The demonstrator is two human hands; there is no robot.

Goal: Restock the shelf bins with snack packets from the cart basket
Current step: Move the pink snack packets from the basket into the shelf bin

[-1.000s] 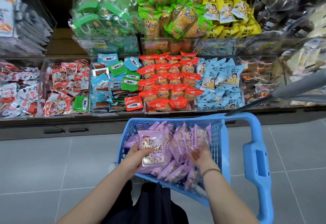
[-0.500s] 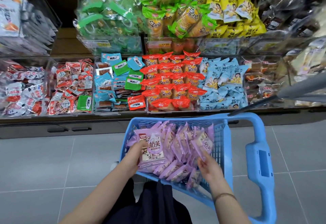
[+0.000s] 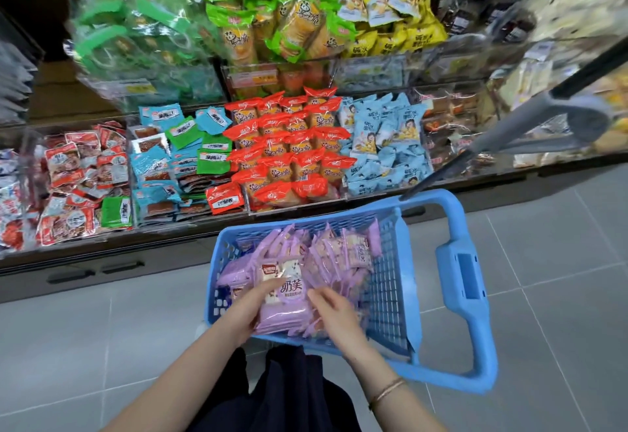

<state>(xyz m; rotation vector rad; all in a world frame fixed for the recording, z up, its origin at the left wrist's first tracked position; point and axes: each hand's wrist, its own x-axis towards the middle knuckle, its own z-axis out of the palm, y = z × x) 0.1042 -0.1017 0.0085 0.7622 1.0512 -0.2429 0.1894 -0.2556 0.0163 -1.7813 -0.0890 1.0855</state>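
A blue cart basket (image 3: 390,282) stands on the floor in front of me, full of purple snack packets (image 3: 339,255). My left hand (image 3: 248,309) grips the left side of a stack of purple packets (image 3: 283,299) at the basket's near edge. My right hand (image 3: 336,312) presses its fingers against the right side of the same stack. Clear shelf bins (image 3: 190,217) beyond the basket hold red, teal, green and pale blue packets.
The basket's blue handle (image 3: 465,282) juts to the right. A grey cart bar (image 3: 530,125) slants across the right side, in front of the shelf. An upper shelf row holds green and yellow packets (image 3: 299,23). Grey tiled floor lies on both sides of the basket.
My right hand has come in from the right part of the basket to the stack held by my left hand. The stack has shifted toward the basket's near edge.
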